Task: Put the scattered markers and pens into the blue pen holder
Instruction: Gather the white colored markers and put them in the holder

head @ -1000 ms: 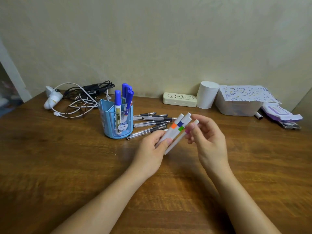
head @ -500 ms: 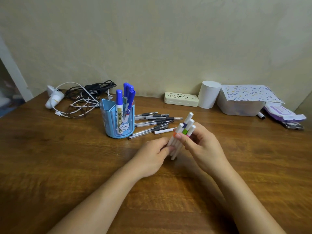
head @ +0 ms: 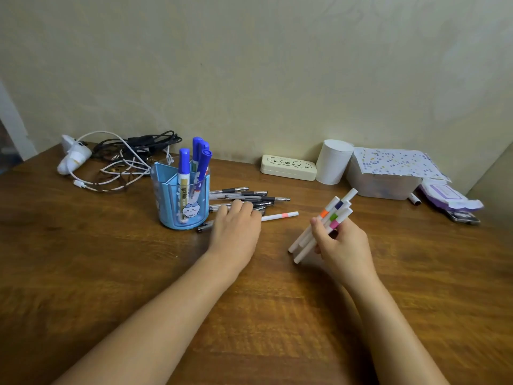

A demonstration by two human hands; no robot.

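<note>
The blue pen holder [head: 180, 201] stands left of centre on the wooden table, with three blue-capped markers [head: 195, 162] upright in it. Just right of it lies a pile of black pens [head: 249, 197] and one white marker with a pink band [head: 280, 216]. My left hand [head: 236, 229] rests palm down on the near end of that pile, fingers over the pens and touching the white marker's end; whether it grips anything is hidden. My right hand [head: 341, 243] holds a tilted bundle of white markers [head: 327, 220] with orange, blue, green and pink bands.
A tangle of black and white cables [head: 119, 159] with a white charger lies at the back left. Along the wall stand a cream case [head: 288, 166], a white cup [head: 334, 161], a plastic box under dotted paper [head: 388, 173] and a purple packet [head: 447, 195].
My left hand let go of the white marker bundle and moved left onto the pen pile. The bundle stays in my right hand, which has shifted to the right.
</note>
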